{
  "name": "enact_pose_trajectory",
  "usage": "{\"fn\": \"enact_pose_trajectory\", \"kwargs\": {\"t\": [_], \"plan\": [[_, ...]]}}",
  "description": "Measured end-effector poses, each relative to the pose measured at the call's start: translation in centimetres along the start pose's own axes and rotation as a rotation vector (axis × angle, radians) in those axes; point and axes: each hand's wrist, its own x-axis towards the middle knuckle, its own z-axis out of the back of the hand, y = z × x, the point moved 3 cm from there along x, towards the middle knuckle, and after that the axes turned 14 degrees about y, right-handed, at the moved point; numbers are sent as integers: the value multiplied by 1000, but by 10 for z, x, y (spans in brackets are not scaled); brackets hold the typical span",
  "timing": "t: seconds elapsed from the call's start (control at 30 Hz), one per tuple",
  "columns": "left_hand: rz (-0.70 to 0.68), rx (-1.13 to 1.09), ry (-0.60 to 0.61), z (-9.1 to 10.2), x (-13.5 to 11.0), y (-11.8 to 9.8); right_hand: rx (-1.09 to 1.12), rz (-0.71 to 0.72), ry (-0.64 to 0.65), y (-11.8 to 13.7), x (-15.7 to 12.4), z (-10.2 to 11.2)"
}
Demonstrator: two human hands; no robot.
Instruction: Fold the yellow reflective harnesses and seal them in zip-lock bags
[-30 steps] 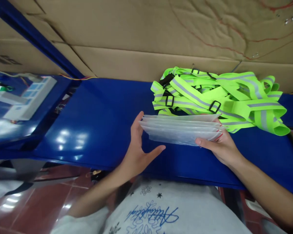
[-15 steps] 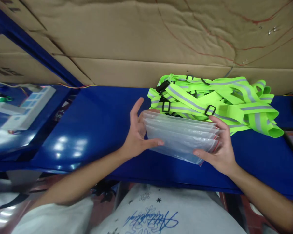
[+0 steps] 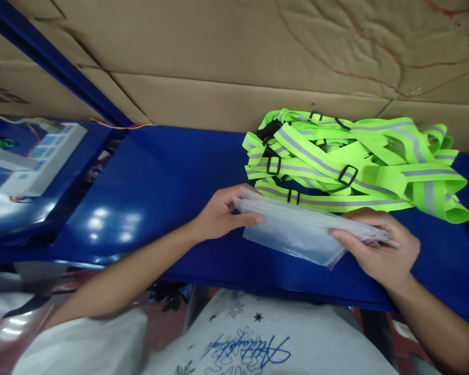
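Bags [image 3: 289, 232] are pinched in the fingers [image 3: 252, 220] of left hand [image 3: 218, 214] and right hand [image 3: 394, 252]; slick-looking plastic tbh, so one slack grip could spill some onto the surface [image 3: 180, 172].

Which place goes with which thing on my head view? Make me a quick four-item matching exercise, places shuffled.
1. Clear plastic bags
2. Yellow-green straps
3. White strip with blue patches
4. Brown cardboard

A. Near the view's left edge
B. Between left hand and right hand, gripped by both
C. Along the top of the view, behind the blue table
D. Heaped just beyond the right hand

Pairs: 1-B, 2-D, 3-A, 4-C
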Motion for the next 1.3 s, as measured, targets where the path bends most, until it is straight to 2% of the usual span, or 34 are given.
{"fn": "enact_pose_trajectory", "kwargs": {"t": [0.13,0.27,0.37,0.47,0.57,0.67,0.77,0.93,1.17,1.23,1.3], "plan": [[35,-106,46,-2,2,6,166,-285,-137,-15,6,8],[88,-189,28,-1,1,4,464,-411,-135,-27,12,6],[99,-230,-19,1,1,1,598,-425,-87,-28,15,1],[90,-219,-49,1,1,1,595,-421,-111,-28,15,0],[93,-219,33,-2,2,3,544,-441,-201,-28,16,3],[159,-244,140,-8,1,7,571,-453,-286,-25,19,6],[218,-241,152,-8,0,8,614,-443,-306,-22,22,8],[135,-238,145,-4,0,-1,648,-437,-303,-26,24,8],[122,-185,11,-1,1,-2,684,-438,-269,-31,27,4],[84,-137,-89,1,-1,-1,699,-444,-281,-31,28,4],[-30,39,-213,3,-5,-3,711,-462,-285,-32,28,3]]}}
